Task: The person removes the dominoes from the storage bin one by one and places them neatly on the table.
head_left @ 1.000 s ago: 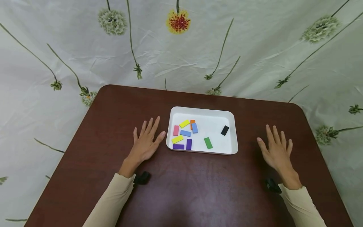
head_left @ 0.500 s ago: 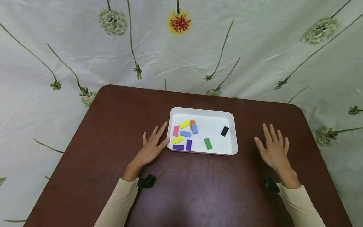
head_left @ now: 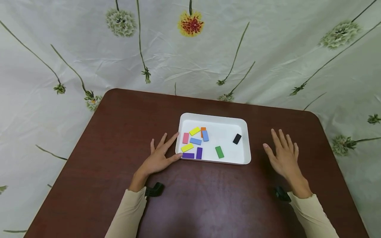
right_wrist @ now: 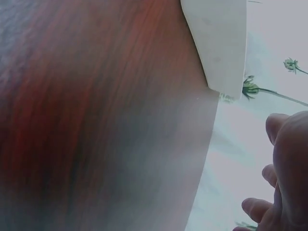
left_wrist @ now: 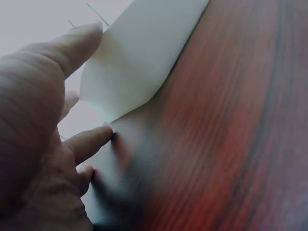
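A white tray (head_left: 227, 127) lies on the table with small flat coloured blocks in it. My left hand (head_left: 157, 161) is at its left end, thumb at the near left corner and index fingertip by the left wall; its fingers are spread and hold nothing. Grouped at the left lie a pink block (head_left: 185, 138), a yellow block (head_left: 187, 147), a purple block (head_left: 199, 153), a blue block (head_left: 195, 141) and several others. An orange block (head_left: 203, 129) is partly covered by another blue one. My right hand (head_left: 285, 162), fingers extended, is apart from the tray's right end.
Farther right in the tray are a green block (head_left: 219, 152) and a black block (head_left: 236, 138). The dark brown table (head_left: 214, 198) has rounded far corners. Behind it hangs a pale flowered cloth (head_left: 166, 49). Each wrist wears a black camera.
My left hand has moved right, from beside the tray to its left end. The right hand has drifted slightly left towards the tray. The blocks keep their places in the tray.
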